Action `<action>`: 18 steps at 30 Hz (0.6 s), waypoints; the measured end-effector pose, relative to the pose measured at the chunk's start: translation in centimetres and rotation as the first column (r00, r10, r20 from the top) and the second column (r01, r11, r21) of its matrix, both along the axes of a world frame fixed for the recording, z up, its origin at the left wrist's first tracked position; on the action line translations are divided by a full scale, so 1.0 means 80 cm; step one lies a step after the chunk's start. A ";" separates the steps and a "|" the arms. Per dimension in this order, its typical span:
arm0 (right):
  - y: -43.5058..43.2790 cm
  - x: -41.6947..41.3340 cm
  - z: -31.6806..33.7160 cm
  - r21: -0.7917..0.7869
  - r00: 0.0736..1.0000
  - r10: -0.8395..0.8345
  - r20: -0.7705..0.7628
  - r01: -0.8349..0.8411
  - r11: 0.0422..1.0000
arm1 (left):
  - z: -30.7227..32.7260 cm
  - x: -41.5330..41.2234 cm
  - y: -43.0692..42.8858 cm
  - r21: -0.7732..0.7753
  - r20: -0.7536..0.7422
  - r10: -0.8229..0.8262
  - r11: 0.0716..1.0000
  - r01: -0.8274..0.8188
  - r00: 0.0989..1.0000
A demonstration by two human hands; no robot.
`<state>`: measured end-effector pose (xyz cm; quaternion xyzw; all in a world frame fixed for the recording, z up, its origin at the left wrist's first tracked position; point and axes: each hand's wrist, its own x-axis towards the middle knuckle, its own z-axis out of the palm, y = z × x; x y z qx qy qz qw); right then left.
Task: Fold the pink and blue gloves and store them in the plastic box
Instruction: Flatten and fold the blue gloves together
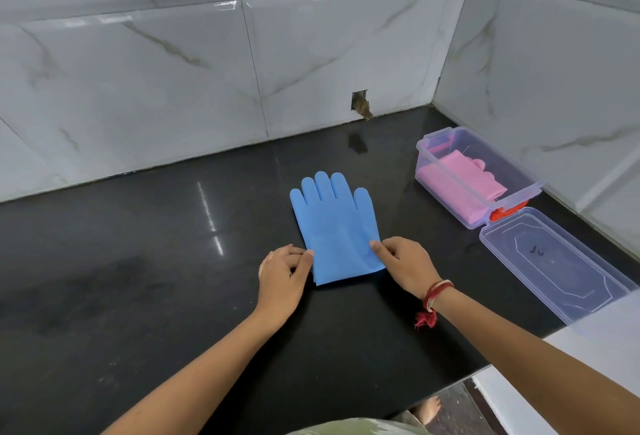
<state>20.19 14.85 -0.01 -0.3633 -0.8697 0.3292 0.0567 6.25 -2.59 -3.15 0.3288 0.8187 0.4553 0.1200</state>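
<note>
Your left hand (282, 278) and right hand (405, 266) each pinch a cuff edge of the blue glove (337, 230), flat on the black counter (138, 261). Right of your grip, the plastic box (450, 171) holds the pink glove (460, 174); left, bare counter.

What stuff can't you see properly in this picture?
Head view only:
- Blue glove: one or two stacked? Top layer hides any beneath.
- Pink glove: its fold is blurred by the plastic box wall.
- Lid: marking too small to read.
- Left hand fingertips curl under, hidden.
</note>
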 end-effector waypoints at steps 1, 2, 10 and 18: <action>-0.001 0.000 0.000 0.024 1.000 -0.001 0.009 0.001 1.000 | 0.001 0.002 0.000 0.006 0.010 0.006 1.000 -0.006 1.000; -0.002 -0.001 -0.001 0.046 1.000 -0.002 0.015 0.001 0.999 | 0.003 0.005 0.001 0.007 0.010 0.010 1.000 -0.010 1.000; -0.003 -0.007 -0.005 0.061 0.995 -0.089 -0.039 0.091 0.994 | 0.008 0.000 0.017 -0.211 -0.166 0.055 0.973 -0.090 0.985; 0.000 -0.003 -0.003 0.028 0.963 -0.026 -0.268 0.035 0.999 | 0.011 -0.016 0.022 -0.112 -0.160 0.059 0.991 -0.078 0.985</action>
